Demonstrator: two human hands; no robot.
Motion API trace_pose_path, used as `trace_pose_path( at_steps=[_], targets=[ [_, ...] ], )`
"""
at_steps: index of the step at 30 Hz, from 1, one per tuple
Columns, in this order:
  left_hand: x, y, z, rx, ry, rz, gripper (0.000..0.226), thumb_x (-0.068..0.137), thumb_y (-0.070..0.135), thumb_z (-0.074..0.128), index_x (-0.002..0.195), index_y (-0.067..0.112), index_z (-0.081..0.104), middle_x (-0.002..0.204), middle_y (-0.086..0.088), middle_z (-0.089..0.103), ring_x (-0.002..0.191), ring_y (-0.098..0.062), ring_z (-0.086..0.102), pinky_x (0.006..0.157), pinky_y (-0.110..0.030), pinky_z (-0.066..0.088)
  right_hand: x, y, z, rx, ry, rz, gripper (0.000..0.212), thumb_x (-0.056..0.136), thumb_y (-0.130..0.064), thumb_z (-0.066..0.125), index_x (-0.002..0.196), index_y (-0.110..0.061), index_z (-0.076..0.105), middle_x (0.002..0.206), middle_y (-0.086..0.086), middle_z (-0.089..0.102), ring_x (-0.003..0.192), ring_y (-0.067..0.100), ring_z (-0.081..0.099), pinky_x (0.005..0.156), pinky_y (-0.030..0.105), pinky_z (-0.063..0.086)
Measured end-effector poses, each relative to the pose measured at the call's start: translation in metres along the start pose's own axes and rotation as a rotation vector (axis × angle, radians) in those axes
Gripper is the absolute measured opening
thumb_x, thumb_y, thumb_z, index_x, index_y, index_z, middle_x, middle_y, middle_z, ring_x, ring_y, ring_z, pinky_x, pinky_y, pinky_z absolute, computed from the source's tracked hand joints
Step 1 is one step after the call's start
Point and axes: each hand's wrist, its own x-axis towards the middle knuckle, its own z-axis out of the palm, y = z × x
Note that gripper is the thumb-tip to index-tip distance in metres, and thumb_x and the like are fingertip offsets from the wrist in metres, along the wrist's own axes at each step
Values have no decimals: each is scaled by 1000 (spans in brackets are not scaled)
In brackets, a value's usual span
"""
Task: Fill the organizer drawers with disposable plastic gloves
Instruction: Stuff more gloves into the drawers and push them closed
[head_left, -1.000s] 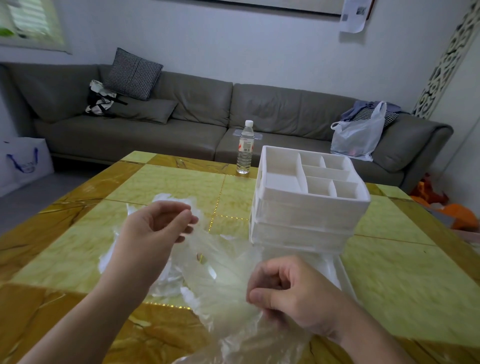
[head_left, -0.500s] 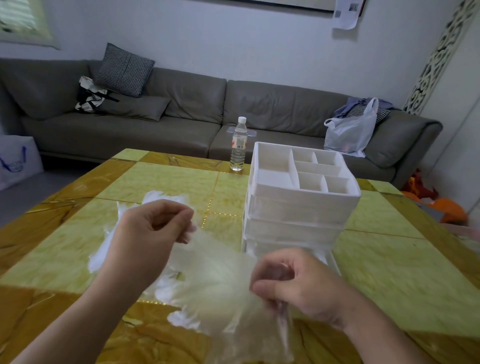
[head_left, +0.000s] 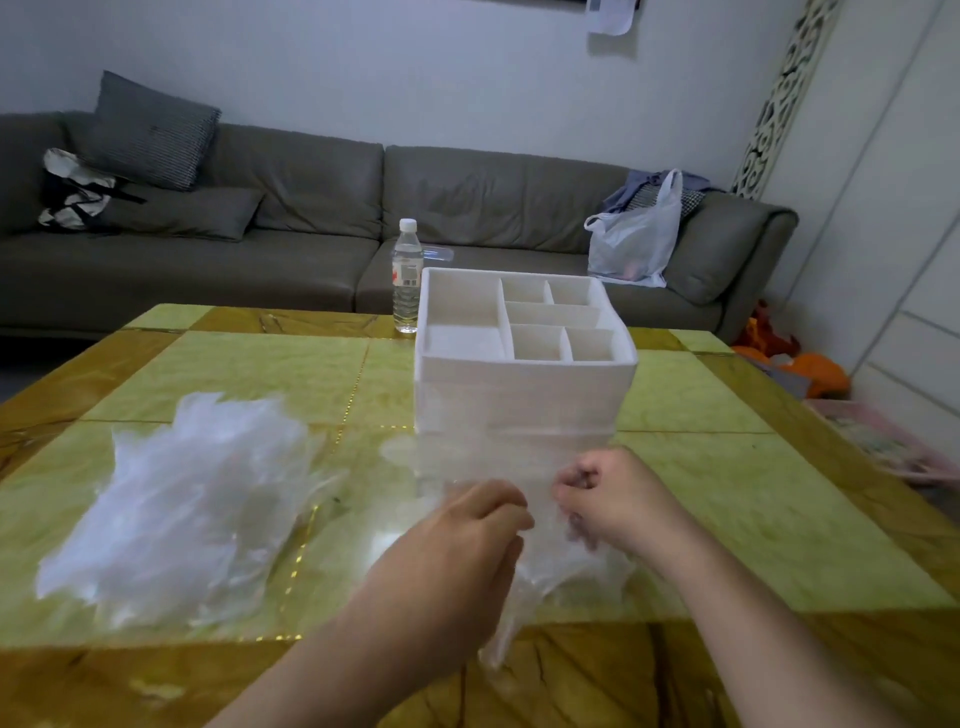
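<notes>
A white organizer with divided top compartments and stacked drawers stands mid-table. Right in front of its lowest drawers, my left hand and my right hand sit close together, both pinching one clear plastic glove, which hangs crumpled between and below them. The glove and my hands hide the bottom drawer, and I cannot tell whether it is pulled out. A loose pile of clear gloves lies on the table to the left.
A water bottle stands just behind the organizer's left corner. The table has green and gold tiles. A grey sofa with cushions and a white plastic bag runs behind it.
My left hand has swung right from above the glove pile to meet the right hand at the organizer's front, carrying the glove along. The pile is now uncovered.
</notes>
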Motion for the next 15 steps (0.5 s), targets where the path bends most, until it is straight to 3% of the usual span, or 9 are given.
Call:
trace_pose_path(
  at_steps=[2,6,8,12,15],
  targets=[
    [11,-2,23,22,-166,-132,33,106,33,45,138,33,57,143,18,47,129,-11,46,101,-31,48,7,7,4,-78,6,4,22,93,-3,62,72,-10,64,58,10,71,53,34,71,44,29,47],
    [30,-8,38,137,-402,-360,48,105,49,40,151,36,40,156,6,38,138,-25,42,112,-40,42,10,9,0,-291,62,4,17,93,-11,64,77,-6,67,57,7,71,42,17,67,42,25,50],
    [39,-10,41,175,-478,-415,55,103,52,41,155,37,32,157,2,37,139,-28,42,112,-42,43,11,9,-3,-405,79,-2,17,92,-15,67,75,-12,69,62,4,71,54,21,72,48,25,52],
    [53,-16,42,269,-573,-446,66,100,56,45,159,35,23,154,-2,44,140,-29,43,111,-43,44,13,6,-3,-536,153,-33,5,88,-20,72,86,-15,74,88,8,73,87,30,74,75,32,61],
    [59,-13,41,348,-587,-438,60,98,56,48,153,34,36,145,-3,53,135,-28,49,108,-41,45,5,-6,-4,-557,180,0,9,89,-18,69,94,-13,73,95,11,72,90,32,74,73,38,62]
  ],
)
